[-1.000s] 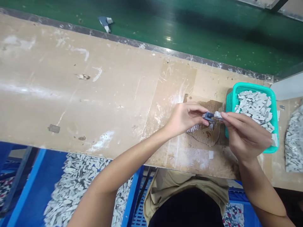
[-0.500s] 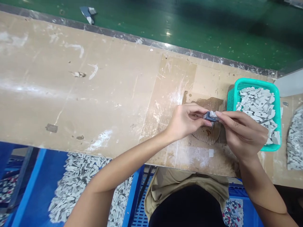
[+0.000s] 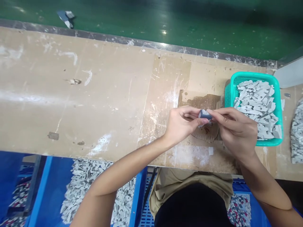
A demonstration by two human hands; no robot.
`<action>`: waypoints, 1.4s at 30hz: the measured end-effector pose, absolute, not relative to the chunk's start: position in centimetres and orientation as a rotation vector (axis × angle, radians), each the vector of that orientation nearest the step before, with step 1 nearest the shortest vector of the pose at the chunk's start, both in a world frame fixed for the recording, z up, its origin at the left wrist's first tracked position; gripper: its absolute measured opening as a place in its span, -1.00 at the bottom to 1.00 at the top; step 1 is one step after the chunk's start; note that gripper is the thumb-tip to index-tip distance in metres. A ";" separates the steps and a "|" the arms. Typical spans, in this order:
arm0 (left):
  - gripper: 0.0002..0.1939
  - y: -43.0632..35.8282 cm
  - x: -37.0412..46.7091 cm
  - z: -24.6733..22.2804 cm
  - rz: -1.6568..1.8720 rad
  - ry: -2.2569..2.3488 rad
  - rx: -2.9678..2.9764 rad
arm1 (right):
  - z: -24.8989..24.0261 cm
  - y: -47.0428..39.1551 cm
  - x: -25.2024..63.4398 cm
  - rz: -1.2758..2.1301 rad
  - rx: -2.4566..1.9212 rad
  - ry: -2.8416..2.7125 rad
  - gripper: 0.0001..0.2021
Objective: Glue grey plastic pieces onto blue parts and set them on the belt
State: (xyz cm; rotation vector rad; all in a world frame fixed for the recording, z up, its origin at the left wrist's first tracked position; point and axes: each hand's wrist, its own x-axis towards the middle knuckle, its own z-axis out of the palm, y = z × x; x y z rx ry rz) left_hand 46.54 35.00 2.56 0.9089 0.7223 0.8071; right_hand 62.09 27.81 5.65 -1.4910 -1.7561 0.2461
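Over a brown, stained cardboard piece (image 3: pixel 201 101) on the worktable, my left hand (image 3: pixel 181 123) pinches a small dark blue-grey and white part (image 3: pixel 204 114) between thumb and fingers. My right hand (image 3: pixel 235 127) touches the same part from the right, its thumb and forefinger closed at the part's white upper piece. Fingertips hide some of the part. Just behind my right hand stands a turquoise basket (image 3: pixel 252 75) holding many light grey pieces (image 3: pixel 257 97).
A green surface (image 3: pixel 142 22) runs along the far side, with a blue-and-white part (image 3: pixel 66 18) on it. Below the table's near edge are blue bins (image 3: pixel 42 189) of grey pieces. A clear bag of pieces (image 3: pixel 297 134) lies at the far right.
The white piece sits lower against the dark part, and the part has turned slightly. Both hands have shifted a little to the left; the whole view has moved somewhat.
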 end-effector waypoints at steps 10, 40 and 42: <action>-0.78 35.3 45.7 2.6 0.796 0.787 1.005 | 4.8 27.2 60.9 0.172 -1.462 -1.776 -0.63; -0.48 40.9 46.0 3.5 0.705 0.962 1.133 | 6.1 28.5 69.0 -0.383 -1.533 -0.996 -0.72; -0.48 44.5 48.4 3.5 0.762 1.051 1.415 | 6.2 28.8 68.9 -0.368 -1.517 -0.985 -0.73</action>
